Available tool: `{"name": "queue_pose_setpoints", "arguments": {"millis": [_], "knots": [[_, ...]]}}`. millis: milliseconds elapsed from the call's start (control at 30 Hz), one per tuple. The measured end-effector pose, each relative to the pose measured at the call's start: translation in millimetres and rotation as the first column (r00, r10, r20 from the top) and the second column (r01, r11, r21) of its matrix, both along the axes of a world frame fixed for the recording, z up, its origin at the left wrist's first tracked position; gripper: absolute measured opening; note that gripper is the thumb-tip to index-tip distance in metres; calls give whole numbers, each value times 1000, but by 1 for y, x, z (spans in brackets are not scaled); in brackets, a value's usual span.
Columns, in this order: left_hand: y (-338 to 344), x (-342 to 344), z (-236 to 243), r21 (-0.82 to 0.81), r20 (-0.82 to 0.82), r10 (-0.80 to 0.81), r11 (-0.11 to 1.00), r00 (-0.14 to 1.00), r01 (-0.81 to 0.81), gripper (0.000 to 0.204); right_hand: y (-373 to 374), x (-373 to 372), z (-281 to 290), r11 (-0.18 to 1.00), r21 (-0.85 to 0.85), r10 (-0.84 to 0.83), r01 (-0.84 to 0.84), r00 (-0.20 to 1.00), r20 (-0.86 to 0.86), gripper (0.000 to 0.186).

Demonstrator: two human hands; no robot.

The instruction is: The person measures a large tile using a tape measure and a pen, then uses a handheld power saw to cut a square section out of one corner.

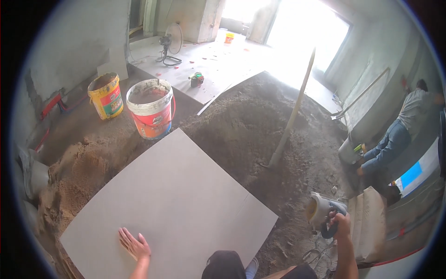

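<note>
A large grey square tile [169,195] fills the lower left of the view over the sandy ground. My left hand [134,245] lies on the tile with its fingers flat and stretched out. At the lower right my right hand [340,222] grips the black handle of a grey cylindrical tool [320,208] with a yellowish face, held up beside the tile's right corner. My knee [223,267] shows at the bottom edge.
A white bucket [149,121] and yellow bucket [105,104] stand behind the tile. A shovel [292,116] stands in dark mortar [223,130]. A fan [174,39] and green device [196,80] sit on laid tiles [204,60]. Bags [369,221] lie right, where another person [402,121] bends.
</note>
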State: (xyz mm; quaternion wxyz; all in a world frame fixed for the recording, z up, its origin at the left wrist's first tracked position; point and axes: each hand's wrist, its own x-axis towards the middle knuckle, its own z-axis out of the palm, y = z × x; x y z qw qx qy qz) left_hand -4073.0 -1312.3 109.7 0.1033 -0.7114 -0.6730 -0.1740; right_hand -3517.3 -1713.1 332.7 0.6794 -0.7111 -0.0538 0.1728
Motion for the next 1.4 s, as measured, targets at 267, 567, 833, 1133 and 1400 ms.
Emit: {"name": "queue_pose_setpoints", "arguments": {"millis": [267,567,833,1133,1400], "knots": [[6,-8,-7,-45,38,91,995,995,-90,71,62,5,-22,989,60,135,-132,990,-41,17],[0,6,1,-58,91,105,993,990,-100,67,95,14,-107,935,86,353,-343,916,-188,21],[-15,16,6,80,87,117,989,989,-124,47,151,34,-122,789,159,614,-593,768,-181,21],[-206,91,-16,-3,275,-80,996,958,84,47,142,37,-132,622,132,780,-772,625,-19,21],[-330,115,-17,-109,275,-240,954,931,278,55,154,34,-156,536,137,830,-833,550,94,18]]}}
